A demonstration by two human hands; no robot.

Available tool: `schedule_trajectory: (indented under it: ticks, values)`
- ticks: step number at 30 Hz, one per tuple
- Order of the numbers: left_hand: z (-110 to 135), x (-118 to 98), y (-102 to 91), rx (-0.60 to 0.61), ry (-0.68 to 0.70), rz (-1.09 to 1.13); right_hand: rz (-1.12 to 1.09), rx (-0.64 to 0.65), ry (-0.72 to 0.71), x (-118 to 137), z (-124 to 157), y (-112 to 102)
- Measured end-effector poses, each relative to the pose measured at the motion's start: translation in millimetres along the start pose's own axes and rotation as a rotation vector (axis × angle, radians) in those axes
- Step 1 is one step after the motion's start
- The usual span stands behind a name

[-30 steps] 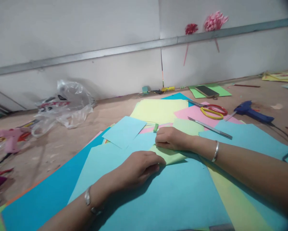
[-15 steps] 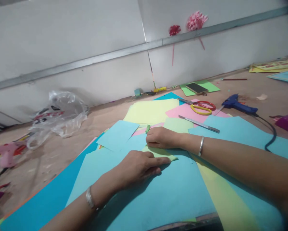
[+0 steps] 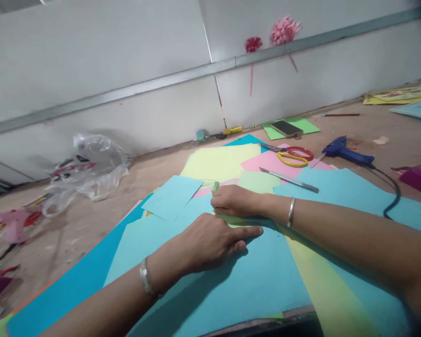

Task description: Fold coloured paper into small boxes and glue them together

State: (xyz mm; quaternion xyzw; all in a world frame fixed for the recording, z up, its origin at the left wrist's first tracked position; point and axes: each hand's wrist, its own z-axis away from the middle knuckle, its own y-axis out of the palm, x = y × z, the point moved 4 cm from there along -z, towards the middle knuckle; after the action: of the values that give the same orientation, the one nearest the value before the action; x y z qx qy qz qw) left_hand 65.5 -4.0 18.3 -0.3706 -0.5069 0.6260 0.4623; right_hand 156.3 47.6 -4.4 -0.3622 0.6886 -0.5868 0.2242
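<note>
A pale green piece of paper, mostly covered by my hands, lies on a large light blue sheet. My left hand reaches across its near edge, index finger stretched out to the right and thumb apart below. Just beyond, my right hand is closed, its curled fingers pressed down on the far part of the green paper. A small green fringed strip shows past the right knuckles; whether the fingers touch it I cannot tell.
Red-and-yellow-handled scissors and a craft knife lie on coloured sheets beyond my right hand. A blue glue gun sits to the right, a pink one far left. A plastic bag and a phone are farther back.
My left hand has slid right along the near edge of the green paper, its index fingertip now farther right. My right hand stays closed in about the same place.
</note>
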Motion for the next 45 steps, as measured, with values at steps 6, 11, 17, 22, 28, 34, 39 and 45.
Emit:
schedule_trajectory:
  ticks: [6,11,17,22,28,34,39,45]
  values:
    - [9.7,-12.2,22.9,0.045,-0.163,-0.239,-0.006,0.035,0.033,1.2,0.4,-0.9]
    - [9.5,-14.4,28.3,0.043,-0.173,-0.233,-0.051,0.033,0.145,-1.1,-0.5,-1.2]
    - [13.4,-15.1,27.8,-0.04,-0.197,-0.254,-0.143,0.054,0.221,-4.7,-1.7,-8.9]
    - [13.0,-16.5,27.0,-0.03,-0.192,-0.239,-0.113,0.018,0.338,-0.3,-1.6,-5.8]
    - [20.6,-18.9,23.4,0.01,-0.205,-0.14,0.061,-0.101,0.432,15.4,3.5,11.4]
    - [53.4,-5.6,27.7,0.182,-0.369,-0.108,0.159,-0.133,0.376,19.2,2.9,18.0]
    - [87.0,-1.9,35.3,0.375,-0.622,-0.09,0.236,-0.211,0.312,19.1,4.9,19.2]
    - [112.3,15.7,17.1,0.387,-0.853,-0.052,0.236,-0.246,0.303,17.1,5.5,22.9]
